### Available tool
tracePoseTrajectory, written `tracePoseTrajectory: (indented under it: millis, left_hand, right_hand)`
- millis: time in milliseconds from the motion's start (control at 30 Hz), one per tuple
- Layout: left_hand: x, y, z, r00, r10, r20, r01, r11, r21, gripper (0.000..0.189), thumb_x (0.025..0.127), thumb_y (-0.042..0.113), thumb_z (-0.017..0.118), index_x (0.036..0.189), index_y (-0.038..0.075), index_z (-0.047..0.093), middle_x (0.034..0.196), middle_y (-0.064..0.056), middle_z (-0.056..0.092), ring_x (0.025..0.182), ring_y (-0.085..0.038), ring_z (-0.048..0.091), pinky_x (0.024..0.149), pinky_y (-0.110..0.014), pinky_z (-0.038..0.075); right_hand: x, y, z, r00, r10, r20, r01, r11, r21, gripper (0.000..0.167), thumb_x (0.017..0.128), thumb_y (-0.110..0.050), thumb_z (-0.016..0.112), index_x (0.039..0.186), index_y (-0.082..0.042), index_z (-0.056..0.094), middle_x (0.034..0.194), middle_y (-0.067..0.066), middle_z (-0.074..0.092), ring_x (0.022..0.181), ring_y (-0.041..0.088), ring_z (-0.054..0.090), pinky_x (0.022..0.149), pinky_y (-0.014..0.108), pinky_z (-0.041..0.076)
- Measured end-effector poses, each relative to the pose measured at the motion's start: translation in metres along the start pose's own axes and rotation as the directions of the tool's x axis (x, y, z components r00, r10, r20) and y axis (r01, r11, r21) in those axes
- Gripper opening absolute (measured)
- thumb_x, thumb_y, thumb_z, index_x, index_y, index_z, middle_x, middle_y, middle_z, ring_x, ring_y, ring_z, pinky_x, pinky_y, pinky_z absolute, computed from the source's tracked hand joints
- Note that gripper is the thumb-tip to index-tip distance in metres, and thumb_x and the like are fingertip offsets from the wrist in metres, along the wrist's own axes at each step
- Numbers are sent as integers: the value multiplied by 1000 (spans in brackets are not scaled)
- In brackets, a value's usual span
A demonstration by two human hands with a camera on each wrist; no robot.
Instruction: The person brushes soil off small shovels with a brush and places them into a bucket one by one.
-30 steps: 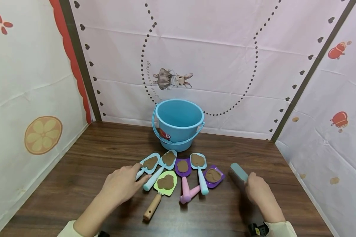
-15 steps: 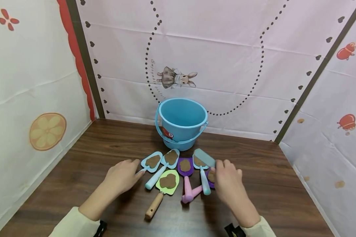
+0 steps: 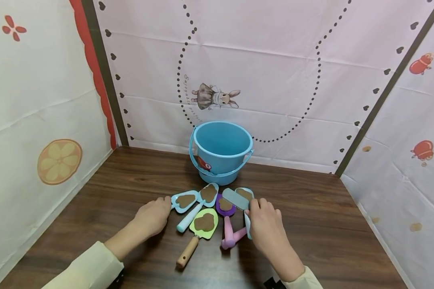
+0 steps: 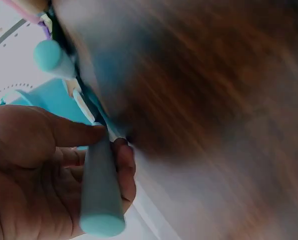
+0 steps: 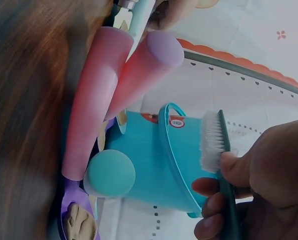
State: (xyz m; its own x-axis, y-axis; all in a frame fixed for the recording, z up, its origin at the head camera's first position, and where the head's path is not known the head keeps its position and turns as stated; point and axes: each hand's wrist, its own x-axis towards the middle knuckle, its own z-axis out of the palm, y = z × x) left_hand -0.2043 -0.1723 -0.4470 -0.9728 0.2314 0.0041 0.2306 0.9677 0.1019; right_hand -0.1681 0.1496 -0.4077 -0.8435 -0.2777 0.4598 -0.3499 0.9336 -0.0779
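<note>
My left hand (image 3: 152, 217) pinches the pale-blue handle (image 4: 101, 185) of a small toy shovel (image 3: 184, 201), whose blade holds a brown sand-like patch. My right hand (image 3: 267, 224) grips a grey-green brush (image 3: 235, 198), its white bristles (image 5: 212, 142) visible in the right wrist view. From the head view, the brush hangs over a purple shovel (image 3: 225, 204) with a pink handle and another light-blue shovel (image 3: 247, 226). A green shovel (image 3: 204, 222) with a wooden handle and one more light-blue shovel (image 3: 191, 218) lie between the hands. My right hand hides a second purple shovel's blade.
A blue bucket (image 3: 222, 170) with its handle lowered stands behind the shovels on the dark wooden table (image 3: 311, 208). Printed fabric walls (image 3: 260, 80) enclose the table at the back and both sides.
My right hand has brought the brush leftward from the right side of the table to above the shovels. My left hand has closed on the leftmost shovel's handle, and its blade has turned slightly.
</note>
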Motion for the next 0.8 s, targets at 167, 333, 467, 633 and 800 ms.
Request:
tracePoseTrajectory:
  millis: [167,333,467,633,800]
  left_hand:
    - [-8,-10,-7,993,-18,-114,19,1000,5,27,90,7,70,111,-4,57,93,-15,65,73,-27,65,53,-39,52]
    - [-13,-2,-20,925,71,-373,-44,996,80,20,95,21,72,95,5,60,77,-7,59,62,-23,59,44,-34,42]
    - [-16,9,-29,848,134,-513,-74,988,137,22,93,28,75,99,9,64,81,-9,62,67,-28,62,46,-37,42]
    - [-14,23,-30,768,177,-616,-80,980,181,24,90,33,78,100,14,66,82,-10,64,69,-30,62,48,-38,41]
    - [-11,38,-23,706,205,-678,-78,974,213,25,85,29,83,99,15,67,84,-12,64,71,-33,61,49,-41,39]
  right_hand:
    - [3,-2,2,997,-63,-45,63,998,-9,23,91,-16,75,90,-3,56,74,5,45,68,27,52,54,36,36]
    - [6,-4,1,993,-94,-66,96,995,31,24,90,-15,76,92,-2,57,75,4,43,68,24,50,59,36,41]
    - [9,-9,-2,992,-95,-80,101,992,73,22,93,-17,74,99,-2,59,78,3,42,69,20,44,60,32,37]
    - [12,-18,-7,991,-95,-95,108,984,145,32,97,-18,68,122,-1,61,85,1,47,75,16,43,62,27,33]
    - [15,-27,-7,989,-96,-114,113,982,154,35,96,-19,71,122,1,62,89,4,50,76,16,44,62,27,33]
